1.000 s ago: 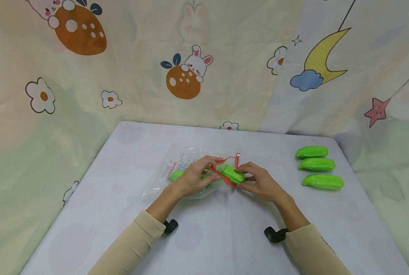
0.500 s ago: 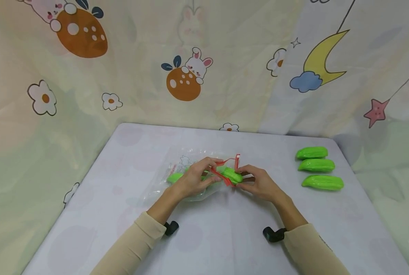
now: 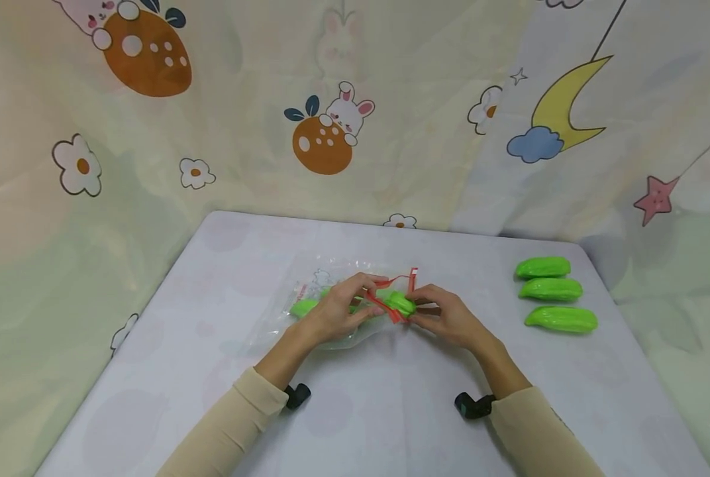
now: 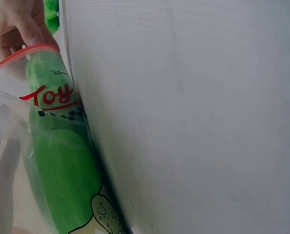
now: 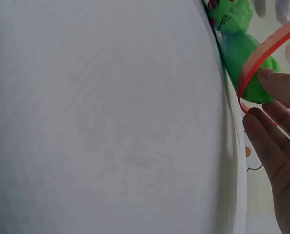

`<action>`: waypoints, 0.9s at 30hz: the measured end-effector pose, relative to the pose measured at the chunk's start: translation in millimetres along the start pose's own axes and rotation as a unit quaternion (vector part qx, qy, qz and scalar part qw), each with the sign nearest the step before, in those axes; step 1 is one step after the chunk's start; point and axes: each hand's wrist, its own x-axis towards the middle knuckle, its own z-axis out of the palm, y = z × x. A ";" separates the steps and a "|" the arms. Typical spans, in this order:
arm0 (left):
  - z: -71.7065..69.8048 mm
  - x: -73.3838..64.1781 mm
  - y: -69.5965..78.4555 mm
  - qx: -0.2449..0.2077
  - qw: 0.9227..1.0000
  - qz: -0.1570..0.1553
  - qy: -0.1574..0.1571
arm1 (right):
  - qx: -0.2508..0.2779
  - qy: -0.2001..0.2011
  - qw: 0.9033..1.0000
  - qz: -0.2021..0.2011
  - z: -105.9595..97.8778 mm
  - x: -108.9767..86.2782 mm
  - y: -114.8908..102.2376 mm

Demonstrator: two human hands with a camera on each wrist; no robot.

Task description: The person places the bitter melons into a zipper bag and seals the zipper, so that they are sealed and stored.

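A clear zip bag [image 3: 280,324] with a red zip edge [image 4: 35,48] and "Toy" printed on it lies in mid-table. My left hand [image 3: 340,308] holds the bag's mouth by the red edge. Inside the bag are green toy cucumbers; one [image 3: 303,307] shows left of my left hand. Another ridged green toy cucumber [image 3: 400,303] sits partly through the mouth. My right hand [image 3: 447,317] holds its outer end, with the thumb on the toy in the right wrist view [image 5: 281,87]. In the left wrist view a toy cucumber [image 4: 67,165] lies behind the printed plastic.
Three more green toy cucumbers [image 3: 550,289] lie in a column at the table's right side. The table [image 3: 379,411] has a white cloth. A patterned curtain [image 3: 242,132] hangs behind and beside it. Black wrist cameras [image 3: 473,405] sit at both cuffs.
The toy cucumber at the mouth has slid left, deeper into the bag, and my right hand has followed it slightly left. My left hand stays almost in place on the bag.
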 end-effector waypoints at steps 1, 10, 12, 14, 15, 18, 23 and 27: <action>0.0 0.0 0.0 0.000 1.000 0.000 -0.001 | -0.003 0.001 1.000 0.002 -0.5 -0.5 -0.3; -1.0 -2.1 0.6 -0.004 1.000 -0.008 -0.007 | -0.023 -0.001 1.000 0.002 -8.6 -6.4 1.5; -1.3 -3.6 0.6 -0.006 1.000 -0.011 -0.007 | -0.022 -0.001 1.000 -0.007 -10.3 -8.1 3.3; -1.2 -4.3 0.7 -0.009 1.000 -0.013 -0.010 | -0.022 0.002 1.000 -0.015 -12.7 -10.5 5.0; -1.1 -4.7 0.7 -0.010 1.000 -0.016 -0.011 | -0.024 0.004 1.000 -0.019 -14.1 -11.8 5.8; -1.3 -6.4 1.0 0.003 1.000 -0.027 -0.009 | -0.034 0.011 0.999 -0.026 -19.1 -16.0 8.1; -2.1 -8.0 1.9 0.025 0.999 -0.040 -0.010 | -0.058 0.029 0.997 -0.044 -29.6 -22.8 4.8; -2.4 -8.0 2.9 0.028 0.999 -0.039 -0.016 | -0.086 0.036 0.995 -0.047 -39.7 -27.5 5.6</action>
